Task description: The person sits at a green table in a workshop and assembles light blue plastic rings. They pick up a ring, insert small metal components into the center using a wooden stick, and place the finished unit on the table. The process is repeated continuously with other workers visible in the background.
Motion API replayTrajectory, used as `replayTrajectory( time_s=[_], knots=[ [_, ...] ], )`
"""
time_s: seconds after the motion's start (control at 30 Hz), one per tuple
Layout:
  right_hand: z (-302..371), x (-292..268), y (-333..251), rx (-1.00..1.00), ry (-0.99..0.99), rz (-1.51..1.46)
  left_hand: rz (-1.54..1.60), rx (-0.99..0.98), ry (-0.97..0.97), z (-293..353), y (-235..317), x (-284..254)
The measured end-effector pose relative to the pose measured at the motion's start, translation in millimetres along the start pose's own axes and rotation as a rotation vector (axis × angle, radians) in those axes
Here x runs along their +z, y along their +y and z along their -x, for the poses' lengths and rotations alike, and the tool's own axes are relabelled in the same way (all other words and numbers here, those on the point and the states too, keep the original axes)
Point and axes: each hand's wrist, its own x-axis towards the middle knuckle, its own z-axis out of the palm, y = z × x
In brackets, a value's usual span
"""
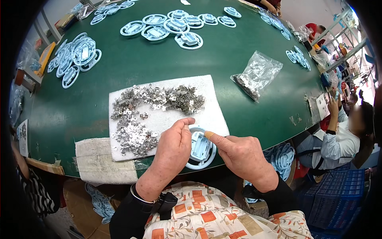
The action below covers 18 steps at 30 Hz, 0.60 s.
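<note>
A light-blue oval plastic part, with an outer ring and a raised moulded centre, is between my two hands at the table's near edge. My left hand is closed around its left side, fingers toward the ring's top. On the upper right of the part rests the thumb of my right hand; the other fingers are curled and partly hidden. Whether a small piece sits under that thumb, I cannot tell. Just beyond lies a white foam board bearing heaps of small silvery metal clips.
Light-blue parts like the held one lie in groups at the far middle and left of the green table. A clear plastic bag with metal pieces is at the right. A co-worker sits further right. Boxes of parts stand below.
</note>
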Motion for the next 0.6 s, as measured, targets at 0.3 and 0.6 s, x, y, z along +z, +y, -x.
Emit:
replayTrajectory(
  time_s=[0.3,0.6],
  knots=[
    [-6,-11,-7,-0.042,-0.067,0.068,-0.017,0.041,0.007,3,0,2],
    [-21,-29,-7,-0.076,-0.219,0.088,0.034,0.080,0.022,5,-6,1]
  ],
)
